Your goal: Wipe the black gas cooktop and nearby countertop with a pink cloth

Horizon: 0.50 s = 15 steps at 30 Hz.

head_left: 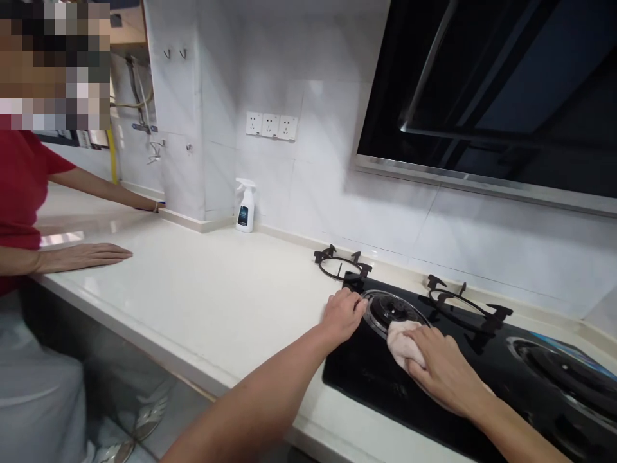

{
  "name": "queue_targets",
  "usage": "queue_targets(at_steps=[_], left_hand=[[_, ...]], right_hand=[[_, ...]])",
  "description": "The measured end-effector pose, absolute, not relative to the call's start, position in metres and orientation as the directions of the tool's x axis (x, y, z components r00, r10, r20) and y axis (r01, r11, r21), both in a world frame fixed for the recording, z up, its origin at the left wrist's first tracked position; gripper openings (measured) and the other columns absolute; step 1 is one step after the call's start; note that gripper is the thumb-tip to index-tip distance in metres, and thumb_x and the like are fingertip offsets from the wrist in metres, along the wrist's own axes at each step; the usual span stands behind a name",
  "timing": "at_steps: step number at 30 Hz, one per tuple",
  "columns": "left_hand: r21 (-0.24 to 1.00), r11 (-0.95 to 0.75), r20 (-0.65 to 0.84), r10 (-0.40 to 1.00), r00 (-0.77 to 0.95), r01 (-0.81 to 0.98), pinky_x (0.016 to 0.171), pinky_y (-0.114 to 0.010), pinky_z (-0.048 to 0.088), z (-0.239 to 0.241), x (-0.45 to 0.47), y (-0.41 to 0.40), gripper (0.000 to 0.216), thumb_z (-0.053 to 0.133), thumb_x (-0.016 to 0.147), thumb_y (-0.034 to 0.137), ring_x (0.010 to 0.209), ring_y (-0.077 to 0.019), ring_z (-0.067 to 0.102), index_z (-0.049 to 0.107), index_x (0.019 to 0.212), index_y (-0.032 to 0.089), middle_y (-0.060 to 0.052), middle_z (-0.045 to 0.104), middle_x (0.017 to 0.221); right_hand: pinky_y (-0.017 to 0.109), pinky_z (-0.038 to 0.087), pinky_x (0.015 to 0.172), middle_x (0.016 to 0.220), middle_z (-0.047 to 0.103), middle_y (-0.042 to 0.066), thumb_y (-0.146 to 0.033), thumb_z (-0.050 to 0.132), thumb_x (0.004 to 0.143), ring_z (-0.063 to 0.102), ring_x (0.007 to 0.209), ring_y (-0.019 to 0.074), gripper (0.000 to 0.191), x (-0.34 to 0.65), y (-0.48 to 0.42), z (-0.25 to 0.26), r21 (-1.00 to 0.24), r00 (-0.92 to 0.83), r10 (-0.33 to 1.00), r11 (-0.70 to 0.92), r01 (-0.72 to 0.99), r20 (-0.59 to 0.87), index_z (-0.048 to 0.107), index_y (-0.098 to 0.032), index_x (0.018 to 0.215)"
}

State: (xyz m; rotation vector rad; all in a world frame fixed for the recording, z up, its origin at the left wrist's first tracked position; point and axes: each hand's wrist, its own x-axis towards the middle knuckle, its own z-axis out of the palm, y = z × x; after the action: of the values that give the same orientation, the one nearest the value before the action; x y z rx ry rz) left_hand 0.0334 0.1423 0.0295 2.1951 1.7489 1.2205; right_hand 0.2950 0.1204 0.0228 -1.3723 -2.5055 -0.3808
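A pale crumpled cloth (405, 344) is in my right hand (441, 363), whose closed fingers press it against the near rim of the left burner (393, 310). That burner is set in a black glass gas stove (380, 370). At the stove's left edge, beside the burner's outer ring, my left hand (343, 315) rests with its fingers curled down. What is under those fingers, if anything, is hidden. Behind the hands, a black pan support (340, 267) stands off the burner on the counter at the stove's back left corner. Another pan support (463, 305) lies toward the stove's back edge.
The right burner (569, 373) has no support on it. A white spray bottle (245, 209) stands against the wall on the pale counter (207, 283). A black range hood (501, 90) overhangs the stove. At the left, a person in a red shirt (22, 186) leans on the counter.
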Motion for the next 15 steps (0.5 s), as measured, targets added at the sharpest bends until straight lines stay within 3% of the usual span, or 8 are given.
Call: queue_targets(at_steps=[4,8,15], left_hand=[[0.508,-0.361,0.525,0.850,0.051,0.782,0.090,-0.034,0.046,0.027,0.036,0.146,0.028,0.050,0.104,0.035,0.098,-0.0206,0.061,0.067,0.087,0.023,-0.003,0.065,0.094],[0.508,-0.368,0.520,0.852,0.064,0.779,0.088,-0.033,0.046,0.025,0.037,0.150,0.027,0.050,0.103,0.033,0.095,-0.0198,0.061,0.067,0.085,0.023,-0.003,0.065,0.093],[0.545,-0.381,0.540,0.841,0.035,0.747,0.086,-0.030,0.048,0.025,0.030,0.155,0.026,0.049,0.103,0.032,0.091,-0.0185,0.061,0.066,0.086,0.023,-0.002,0.064,0.090]], right_hand=[[0.042,0.037,0.097,0.132,0.058,0.012,-0.030,0.050,0.089,0.052,0.118,0.0288,0.029,0.263,0.137,0.034,0.141,-0.602,0.713,0.596,0.791,0.361,0.063,-0.020,0.113],[0.039,0.036,0.090,0.109,0.063,0.010,-0.029,0.048,0.091,0.054,0.102,0.0259,0.020,0.243,0.149,0.042,0.171,-0.628,0.721,0.607,0.776,0.292,0.061,-0.019,0.103],[0.045,0.035,0.094,0.114,0.062,0.015,-0.033,0.047,0.096,0.050,0.108,0.0320,0.027,0.207,0.153,0.047,0.210,-0.593,0.743,0.555,0.805,0.311,0.062,-0.015,0.109]])
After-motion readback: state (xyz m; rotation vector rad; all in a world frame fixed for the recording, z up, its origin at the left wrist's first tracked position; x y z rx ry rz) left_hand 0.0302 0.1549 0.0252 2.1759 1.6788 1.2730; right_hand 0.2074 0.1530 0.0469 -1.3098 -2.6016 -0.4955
